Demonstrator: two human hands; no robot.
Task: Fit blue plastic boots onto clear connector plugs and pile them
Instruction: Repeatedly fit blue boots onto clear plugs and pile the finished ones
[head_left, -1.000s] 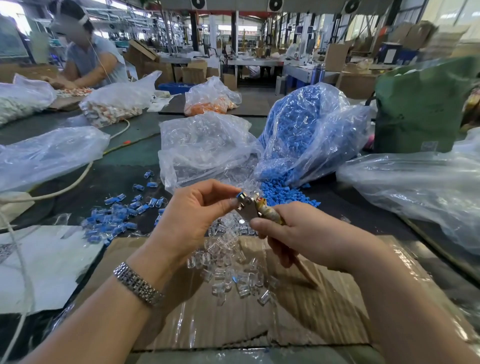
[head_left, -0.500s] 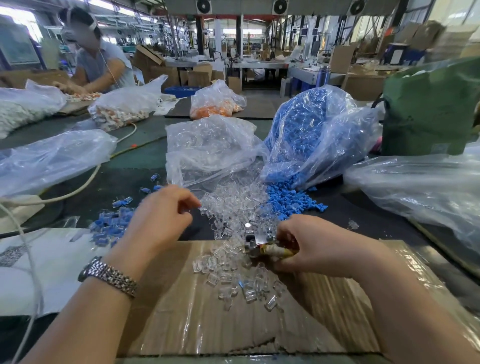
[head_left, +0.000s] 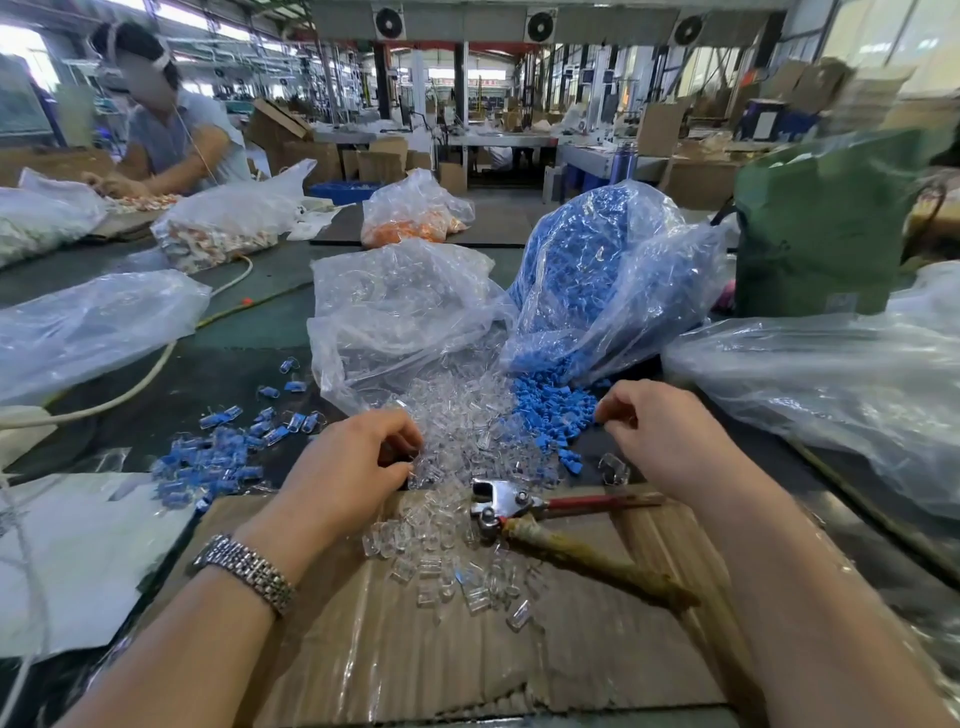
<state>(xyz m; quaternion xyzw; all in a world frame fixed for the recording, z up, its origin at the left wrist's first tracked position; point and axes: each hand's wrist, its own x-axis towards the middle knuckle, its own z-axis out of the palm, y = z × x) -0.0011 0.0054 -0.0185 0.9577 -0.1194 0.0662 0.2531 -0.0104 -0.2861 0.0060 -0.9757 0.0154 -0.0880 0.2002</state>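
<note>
Loose clear connector plugs (head_left: 462, 431) spill from a clear bag (head_left: 400, 312) onto the cardboard sheet (head_left: 415, 649). Blue boots (head_left: 550, 410) spill from the blue-filled bag (head_left: 597, 275) beside them. My left hand (head_left: 353, 462) has its fingers curled at the near left edge of the clear plugs; whether it pinches one is hidden. My right hand (head_left: 660, 431) curls its fingertips at the right edge of the blue boots, and nothing shows in them. A pile of fitted plugs with blue boots (head_left: 208, 462) lies to the left.
Pliers (head_left: 519, 506) with red and tan handles lie on the cardboard between my hands. Large plastic bags lie at the left (head_left: 88, 327) and right (head_left: 831, 384). A green bag (head_left: 826, 223) stands at the back right. Another person (head_left: 171, 135) works at the far left, and a white cable (head_left: 135, 384) crosses the table.
My right hand has let go of the pliers, which now lie on the cardboard, and moved up to the blue boots. My left hand has shifted right onto the clear plugs.
</note>
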